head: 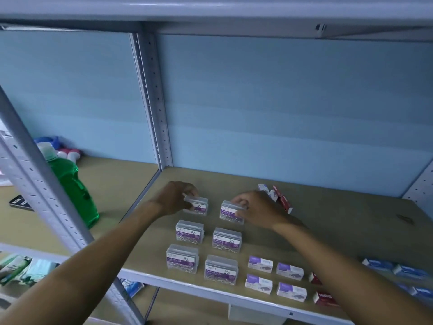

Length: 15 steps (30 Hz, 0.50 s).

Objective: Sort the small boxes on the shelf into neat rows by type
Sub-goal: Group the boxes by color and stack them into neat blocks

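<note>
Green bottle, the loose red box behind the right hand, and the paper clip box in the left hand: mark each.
green bottle (75,188), head view, on its body.
loose red box (284,201), head view, on its side face.
paper clip box (199,205), head view, on its label.

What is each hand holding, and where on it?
Left hand grips the back-left paper clip box by its top edge; right hand grips the back-right paper clip box likewise.
</note>
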Tool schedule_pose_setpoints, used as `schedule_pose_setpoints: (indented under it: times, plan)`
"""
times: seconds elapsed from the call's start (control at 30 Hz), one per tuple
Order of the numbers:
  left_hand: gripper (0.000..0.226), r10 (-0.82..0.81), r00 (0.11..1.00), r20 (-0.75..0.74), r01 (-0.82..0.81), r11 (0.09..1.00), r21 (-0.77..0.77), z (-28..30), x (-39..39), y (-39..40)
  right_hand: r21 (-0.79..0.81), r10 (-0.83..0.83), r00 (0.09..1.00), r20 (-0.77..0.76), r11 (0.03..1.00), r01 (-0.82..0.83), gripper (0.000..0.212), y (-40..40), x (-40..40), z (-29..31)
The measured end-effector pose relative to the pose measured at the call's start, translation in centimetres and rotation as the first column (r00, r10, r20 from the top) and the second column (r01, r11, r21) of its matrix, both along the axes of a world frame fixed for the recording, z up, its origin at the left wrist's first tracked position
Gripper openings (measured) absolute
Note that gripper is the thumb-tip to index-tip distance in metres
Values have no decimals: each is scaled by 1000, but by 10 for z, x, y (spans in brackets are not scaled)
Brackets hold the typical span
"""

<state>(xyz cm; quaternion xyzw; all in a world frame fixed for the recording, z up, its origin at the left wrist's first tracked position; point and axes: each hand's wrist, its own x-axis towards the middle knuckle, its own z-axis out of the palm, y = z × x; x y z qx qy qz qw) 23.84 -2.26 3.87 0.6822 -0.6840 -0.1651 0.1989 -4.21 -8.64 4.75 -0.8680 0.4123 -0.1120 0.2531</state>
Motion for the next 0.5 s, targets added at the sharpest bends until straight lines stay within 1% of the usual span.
schedule_pose_setpoints:
  times: [0.2,0.37,0.43,0.5]
  plan:
    - [23,-47,999,-27,47,998,31,-13,2,-5,4,-16,999,-36,1000,16,26,-5,7,-12]
    - [24,-77,996,-54,79,996,40,-22,2,-8,29,-8,999,-46,1000,10,29,-7,5,-18]
    - [27,-89,995,-48,92,994,52,-24,5,-9,35,-2,999,-39,999,3,34,-5,3,-17]
    - [30,-123,992,-34,125,989,75,-24,8,-9,52,0,1000,-8,999,0,45,-4,-1,-16]
